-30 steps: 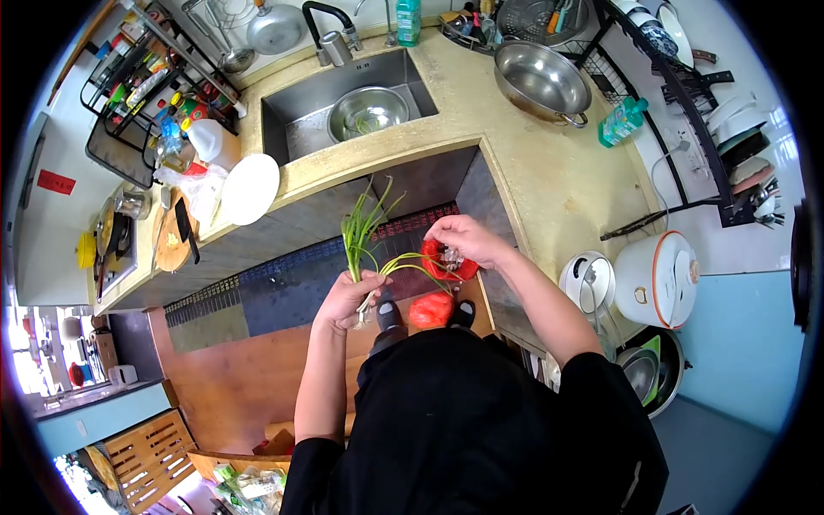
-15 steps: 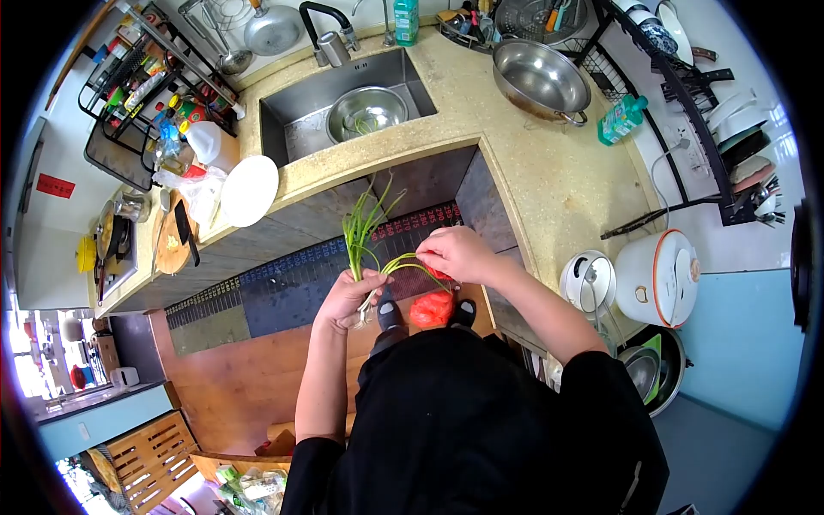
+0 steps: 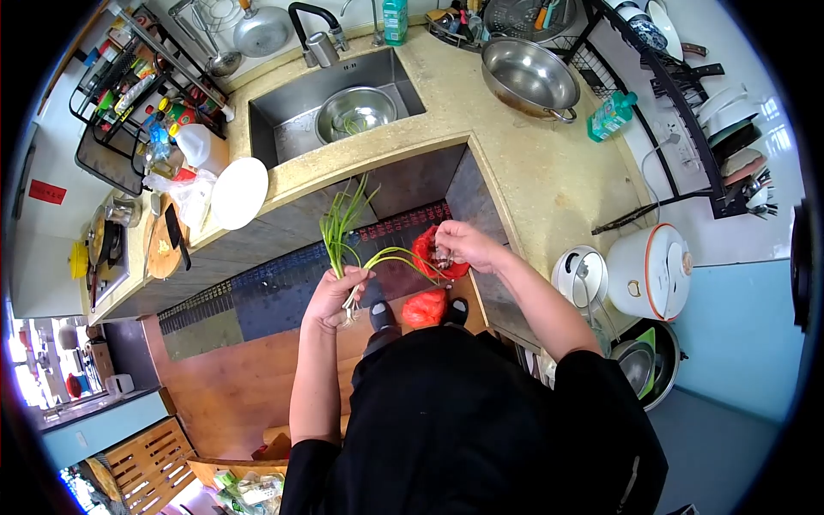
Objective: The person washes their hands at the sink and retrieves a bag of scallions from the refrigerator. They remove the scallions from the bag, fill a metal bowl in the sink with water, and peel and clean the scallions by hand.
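My left hand [image 3: 336, 296] is closed around a bunch of scallions [image 3: 342, 227], gripping it near the white root ends. Most of the green leaves point up and away from me, while a few yellowish stalks bend out to the right. Over an open red plastic bag [image 3: 427, 249] on the floor, my right hand [image 3: 468, 246] has its fingers pinched together. Whatever lies between those fingertips is too small to make out. A second red bag [image 3: 425, 307] rests between my feet.
Ahead, a steel bowl [image 3: 356, 114] with green bits stands in the sink [image 3: 279, 142]. A white plate [image 3: 239, 194] and a cutting board [image 3: 161, 253] with a knife lie on the left counter. A large steel pan [image 3: 530, 77] and a rice cooker [image 3: 645, 273] occupy the right counter.
My right hand has moved right, away from the bent scallion stalks, and more of the red bag beneath shows. My left hand, with the scallions, has shifted slightly left in view.
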A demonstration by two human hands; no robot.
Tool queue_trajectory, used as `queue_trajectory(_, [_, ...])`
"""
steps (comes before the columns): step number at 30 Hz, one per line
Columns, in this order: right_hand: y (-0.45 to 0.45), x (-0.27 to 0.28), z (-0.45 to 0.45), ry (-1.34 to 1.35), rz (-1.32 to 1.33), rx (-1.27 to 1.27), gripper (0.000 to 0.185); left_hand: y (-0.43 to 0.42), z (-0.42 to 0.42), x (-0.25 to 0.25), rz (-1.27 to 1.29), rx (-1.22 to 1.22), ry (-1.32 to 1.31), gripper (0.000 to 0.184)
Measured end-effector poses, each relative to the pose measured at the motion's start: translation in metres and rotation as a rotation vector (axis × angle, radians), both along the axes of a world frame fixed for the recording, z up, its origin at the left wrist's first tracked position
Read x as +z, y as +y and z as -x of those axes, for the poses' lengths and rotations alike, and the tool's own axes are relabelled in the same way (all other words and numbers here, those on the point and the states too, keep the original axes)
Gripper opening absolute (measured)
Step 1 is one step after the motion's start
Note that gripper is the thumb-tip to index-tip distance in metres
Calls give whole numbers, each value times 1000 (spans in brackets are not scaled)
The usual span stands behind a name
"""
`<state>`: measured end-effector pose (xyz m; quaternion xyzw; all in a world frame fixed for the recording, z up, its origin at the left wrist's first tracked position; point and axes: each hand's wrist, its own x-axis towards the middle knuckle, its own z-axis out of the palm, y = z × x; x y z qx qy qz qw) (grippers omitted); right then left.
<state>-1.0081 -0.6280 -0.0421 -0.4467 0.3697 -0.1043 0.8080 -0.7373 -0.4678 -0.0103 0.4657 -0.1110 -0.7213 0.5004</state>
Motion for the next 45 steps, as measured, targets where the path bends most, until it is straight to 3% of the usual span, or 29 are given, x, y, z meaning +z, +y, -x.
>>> queue_trajectory(5, [8,4,0,-36,2,125,20,-1,-2,1,0,5,21,13])
queue_trajectory(8, [13,18,-2,-32,-133,146,22,-2,0,4,0,11,23,13])
queue_trajectory(12, [21,9,-4,-19,73,199,19,-2,-1,3,-8,21,27,13])
queue_trajectory(19, [16,-31,2,77,-271,-289,12,-2,-2,-4,-19,73,59,13])
queue_trajectory(22, [24,-26,0,73,-59,-233,15,0,-3,-7,-37,84,61,13])
queue_trajectory(26, [28,-18,-1,-75,115,21,17,-3,0,-4,-29,75,76,13])
queue_trajectory(29, [33,-6,-4,-27,40,194,22,-5,1,-2,-37,69,71,13])
queue_trajectory(32, [43,-7,-7,-122,208,202,25,-6,1,-2,-42,74,49,12])
queue_trajectory(37, [42,-8,-8,109,233,127,19,-5,3,-1,-59,37,-49,12])
queue_trajectory(40, [37,-64,-10,314,311,-92,19,-5,13,-9,-72,-58,-211,13])
queue_trajectory(42, [29,-94,-6,391,322,-265,20,-5,17,-14,-69,-20,-170,13])
queue_trajectory(45, [16,-95,11,674,784,6,22,-3,25,-19,-102,111,-103,15])
